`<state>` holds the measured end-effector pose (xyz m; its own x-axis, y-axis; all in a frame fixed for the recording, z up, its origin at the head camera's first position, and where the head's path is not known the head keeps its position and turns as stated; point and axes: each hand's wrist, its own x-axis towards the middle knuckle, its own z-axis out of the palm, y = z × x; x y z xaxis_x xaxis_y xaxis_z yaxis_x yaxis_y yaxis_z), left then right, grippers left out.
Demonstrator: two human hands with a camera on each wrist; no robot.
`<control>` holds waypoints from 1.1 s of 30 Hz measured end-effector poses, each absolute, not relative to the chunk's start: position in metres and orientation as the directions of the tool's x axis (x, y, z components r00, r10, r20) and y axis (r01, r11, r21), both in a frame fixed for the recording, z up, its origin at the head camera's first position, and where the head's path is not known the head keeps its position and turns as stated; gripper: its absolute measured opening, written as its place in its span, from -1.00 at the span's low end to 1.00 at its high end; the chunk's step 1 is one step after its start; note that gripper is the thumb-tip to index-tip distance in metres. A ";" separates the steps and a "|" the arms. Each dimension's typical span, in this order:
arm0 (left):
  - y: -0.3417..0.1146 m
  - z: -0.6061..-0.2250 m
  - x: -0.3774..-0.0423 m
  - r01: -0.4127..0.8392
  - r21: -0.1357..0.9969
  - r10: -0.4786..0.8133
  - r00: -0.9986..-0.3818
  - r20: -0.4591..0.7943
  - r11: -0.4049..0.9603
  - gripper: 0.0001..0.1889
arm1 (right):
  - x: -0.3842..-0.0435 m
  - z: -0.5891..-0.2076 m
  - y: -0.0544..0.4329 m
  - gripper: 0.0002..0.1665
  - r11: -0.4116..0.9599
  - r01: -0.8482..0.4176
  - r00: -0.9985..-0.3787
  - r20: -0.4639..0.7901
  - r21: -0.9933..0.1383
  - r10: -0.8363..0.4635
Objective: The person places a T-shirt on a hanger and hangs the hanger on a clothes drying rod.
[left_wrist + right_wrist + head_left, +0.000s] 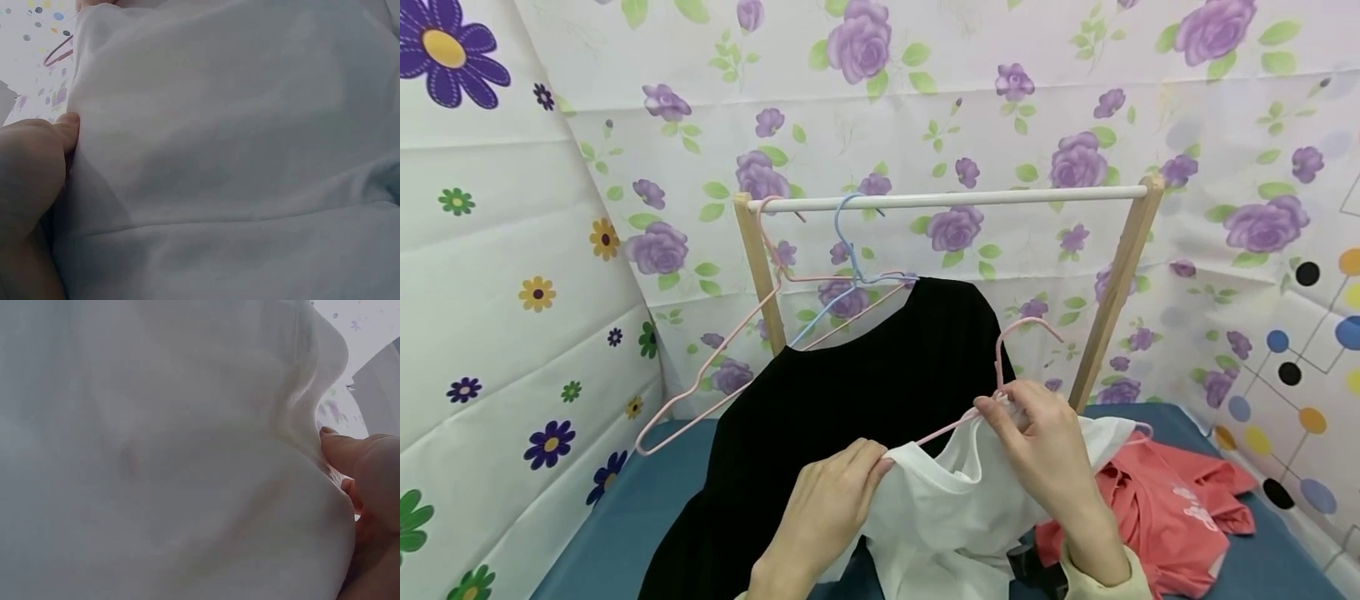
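Observation:
A white shirt hangs between both hands in the head view, with a pink hanger running through its neck opening. The hanger's hook points up and to the right. My left hand pinches the cloth by the hanger's left arm. Near the base of the hook, my right hand pinches the collar, thumb in front. White cloth fills most of the left wrist view, a thumb pressing its edge. In the right wrist view, fingers grip a fold of the shirt at the right side.
Behind stands a rack with a white rod and wooden posts. A black top hangs there on a blue hanger, beside a bare pink hanger. A coral shirt lies on the blue surface at right.

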<state>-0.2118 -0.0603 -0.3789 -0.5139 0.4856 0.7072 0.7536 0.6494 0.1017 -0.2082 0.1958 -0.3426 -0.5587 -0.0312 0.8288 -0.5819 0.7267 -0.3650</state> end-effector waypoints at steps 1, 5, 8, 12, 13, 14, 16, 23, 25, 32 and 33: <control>-0.060 -0.379 -0.212 0.756 0.095 0.488 -0.507 0.711 0.648 -0.92 | -0.208 -0.342 0.193 -0.87 0.724 -0.593 -0.552 0.832 -0.353 -0.047; -0.058 -0.380 -0.212 0.751 0.080 0.475 -0.492 0.730 0.655 -0.88 | -0.207 -0.342 0.183 -0.85 0.706 -0.642 -0.521 0.845 -0.299 -0.116; -0.057 -0.380 -0.211 0.749 0.077 0.452 -0.476 0.755 0.659 -0.83 | -0.206 -0.344 0.178 -0.82 0.703 -0.658 -0.507 0.849 -0.272 -0.146; -0.058 -0.380 -0.212 0.752 0.046 0.430 -0.425 0.796 0.657 -0.73 | -0.205 -0.345 0.177 -0.83 0.705 -0.660 -0.504 0.849 -0.260 -0.159; -0.058 -0.380 -0.213 0.753 0.035 0.426 -0.410 0.807 0.657 -0.71 | -0.205 -0.345 0.178 -0.84 0.703 -0.663 -0.506 0.847 -0.259 -0.165; -0.058 -0.380 -0.214 0.752 0.025 0.423 -0.397 0.815 0.658 -0.69 | -0.205 -0.345 0.179 -0.86 0.699 -0.668 -0.507 0.844 -0.257 -0.174; -0.060 -0.380 -0.215 0.753 0.016 0.415 -0.381 0.826 0.658 -0.66 | -0.205 -0.345 0.182 -0.90 0.684 -0.681 -0.516 0.835 -0.262 -0.194; -0.068 -0.378 -0.216 0.750 0.059 0.382 -0.400 0.833 0.659 -0.69 | -0.205 -0.344 0.199 -0.91 0.668 -0.677 -0.579 0.783 -0.308 -0.227; -0.070 -0.376 -0.216 0.747 0.060 0.377 -0.402 0.835 0.663 -0.69 | -0.205 -0.344 0.205 -0.87 0.686 -0.663 -0.589 0.774 -0.299 -0.232; -0.076 -0.370 -0.217 0.718 0.057 0.349 -0.404 0.846 0.694 -0.63 | -0.210 -0.346 0.225 -0.84 0.751 -0.619 -0.590 0.767 -0.228 -0.253; -0.077 -0.370 -0.217 0.716 0.058 0.347 -0.405 0.846 0.695 -0.63 | -0.211 -0.347 0.228 -0.83 0.751 -0.621 -0.592 0.763 -0.226 -0.260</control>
<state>-0.2171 -0.0769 -0.3700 -0.4053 0.3471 0.8457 0.7164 0.6953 0.0579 -0.2110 0.2280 -0.3466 -0.5921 -0.2599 0.7628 -0.6206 0.7508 -0.2260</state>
